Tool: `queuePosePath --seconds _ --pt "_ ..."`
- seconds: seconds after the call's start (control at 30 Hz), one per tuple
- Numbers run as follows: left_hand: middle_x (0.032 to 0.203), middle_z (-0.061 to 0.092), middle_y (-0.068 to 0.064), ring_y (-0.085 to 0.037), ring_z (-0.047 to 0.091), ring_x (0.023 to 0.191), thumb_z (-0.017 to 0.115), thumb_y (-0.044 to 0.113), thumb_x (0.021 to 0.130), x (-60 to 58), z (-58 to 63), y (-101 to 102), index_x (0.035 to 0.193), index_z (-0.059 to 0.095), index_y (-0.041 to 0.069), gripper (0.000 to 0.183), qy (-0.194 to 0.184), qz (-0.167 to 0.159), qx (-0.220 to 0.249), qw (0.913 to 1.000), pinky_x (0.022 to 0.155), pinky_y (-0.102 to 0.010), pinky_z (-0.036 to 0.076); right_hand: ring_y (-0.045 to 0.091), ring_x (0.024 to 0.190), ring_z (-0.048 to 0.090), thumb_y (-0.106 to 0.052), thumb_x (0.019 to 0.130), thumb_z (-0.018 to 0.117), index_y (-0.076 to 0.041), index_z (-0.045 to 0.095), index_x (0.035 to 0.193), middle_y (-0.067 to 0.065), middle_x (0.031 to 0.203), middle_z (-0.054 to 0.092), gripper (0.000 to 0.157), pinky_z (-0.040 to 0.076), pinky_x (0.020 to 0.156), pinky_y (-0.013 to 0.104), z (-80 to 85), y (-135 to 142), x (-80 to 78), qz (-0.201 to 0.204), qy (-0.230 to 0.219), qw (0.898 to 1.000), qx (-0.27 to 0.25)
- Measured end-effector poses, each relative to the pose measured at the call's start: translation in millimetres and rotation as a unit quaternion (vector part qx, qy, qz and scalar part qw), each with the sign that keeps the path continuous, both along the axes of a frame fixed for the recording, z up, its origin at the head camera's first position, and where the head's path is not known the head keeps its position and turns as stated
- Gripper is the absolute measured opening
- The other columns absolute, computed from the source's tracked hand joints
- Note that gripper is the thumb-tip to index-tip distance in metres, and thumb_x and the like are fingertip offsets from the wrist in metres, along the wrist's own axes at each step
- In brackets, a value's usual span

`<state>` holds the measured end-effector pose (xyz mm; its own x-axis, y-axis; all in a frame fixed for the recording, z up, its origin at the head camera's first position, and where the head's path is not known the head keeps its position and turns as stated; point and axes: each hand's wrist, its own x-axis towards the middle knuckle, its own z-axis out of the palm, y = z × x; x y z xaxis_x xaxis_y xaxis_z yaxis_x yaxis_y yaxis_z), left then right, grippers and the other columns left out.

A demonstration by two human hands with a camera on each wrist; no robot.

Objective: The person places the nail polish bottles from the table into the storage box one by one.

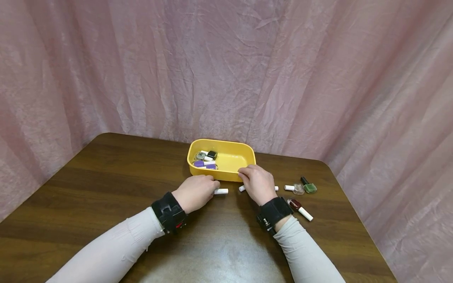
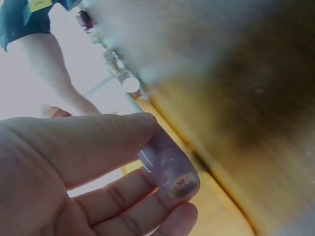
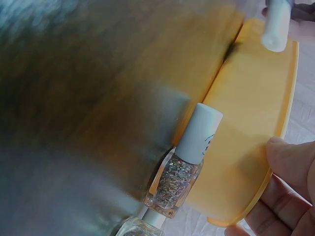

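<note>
"Where was the left hand (image 1: 195, 192)?"

"Just in front of the yellow box (image 1: 223, 175), near its left half. It pinched a mauve polish bottle (image 2: 170, 164) between thumb and fingers, and the bottle's white cap (image 1: 221, 191) pointed to the right. Whether the bottle touched the table (image 1: 106, 188) could not be told."

"And the right hand (image 1: 260, 184)?"

"It gripped the box by the rim at the near right corner, with the thumb against the near wall."

"Did anything lie by that hand?"

"A glitter bottle (image 3: 174, 182) with a white cap lay in front of the box, close to its near wall. Another white cap (image 1: 276, 188) stuck out on the other side of the hand, its bottle hidden in the head view."

"What lay farther off?"

"To the right of the box, a clear bottle (image 1: 298, 189) lay beside a green bottle (image 1: 310, 188), and nearer the person was a dark red bottle (image 1: 295, 204)."

"Was anything inside the box?"

"Several bottles lay bunched in its left half, among them a purple bottle (image 1: 199, 163) and a black one (image 1: 212, 155)."
</note>
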<state>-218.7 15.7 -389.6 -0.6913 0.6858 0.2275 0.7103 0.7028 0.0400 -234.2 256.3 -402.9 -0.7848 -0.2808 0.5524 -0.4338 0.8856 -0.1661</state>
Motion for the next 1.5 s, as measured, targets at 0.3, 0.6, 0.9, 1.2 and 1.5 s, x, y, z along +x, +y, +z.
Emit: queuePosePath --seconds 0.3,0.6,0.9,1.2,1.5 --pt "0.081 0.061 0.002 -0.016 0.058 0.069 0.086 0.010 0.096 11.3 14.6 2.0 0.098 0.077 0.011 0.009 0.014 -0.024 0.023 0.9994 0.061 -0.032 0.051 0.024 0.088 0.074 -0.019 0.100 0.083 -0.014 0.086 0.106 0.001 0.092 0.076 0.008 0.060 0.071 0.048 1.2 0.8 0.8 0.002 0.004 1.000 0.000" --pt "0.080 0.059 0.002 -0.017 0.059 0.071 0.087 0.007 0.092 13.3 34.3 -0.2 0.092 0.072 0.012 0.016 0.066 -0.031 0.032 0.9969 0.062 -0.033 0.053 0.024 0.091 0.075 -0.018 0.101 0.083 -0.015 0.087 0.106 0.001 0.095 0.078 0.008 0.061 0.072 0.049 1.1 0.1 -1.0 -0.001 -0.003 1.000 -0.005" --pt "0.087 0.065 -0.001 -0.019 0.062 0.077 0.088 0.008 0.093 -2.2 52.1 -7.4 0.101 0.075 0.009 0.016 0.072 -0.006 0.038 0.9967 0.068 -0.037 0.057 0.023 0.091 0.075 -0.017 0.101 0.083 -0.016 0.087 0.106 0.000 0.096 0.078 0.007 0.061 0.072 0.048 -0.5 1.6 -1.4 -0.003 -0.008 1.000 -0.006" --pt "0.087 0.065 -0.002 -0.019 0.061 0.075 0.087 0.005 0.093 -23.5 57.2 -11.5 0.101 0.074 0.008 0.016 0.068 0.012 0.039 0.9969 0.066 -0.037 0.057 0.024 0.092 0.076 -0.016 0.101 0.082 -0.016 0.087 0.106 0.000 0.097 0.079 0.007 0.061 0.073 0.048 -2.3 3.6 -0.3 0.005 -0.004 1.000 -0.009" --pt "0.085 0.066 -0.002 -0.022 0.060 0.074 0.079 0.004 0.099 -53.6 61.4 -11.3 0.099 0.073 0.008 0.008 0.033 0.058 0.038 0.9970 0.067 -0.039 0.054 0.023 0.091 0.076 -0.016 0.101 0.082 -0.017 0.087 0.105 0.000 0.096 0.079 0.006 0.061 0.072 0.047 -4.5 5.1 -2.1 0.008 0.005 1.000 -0.007"
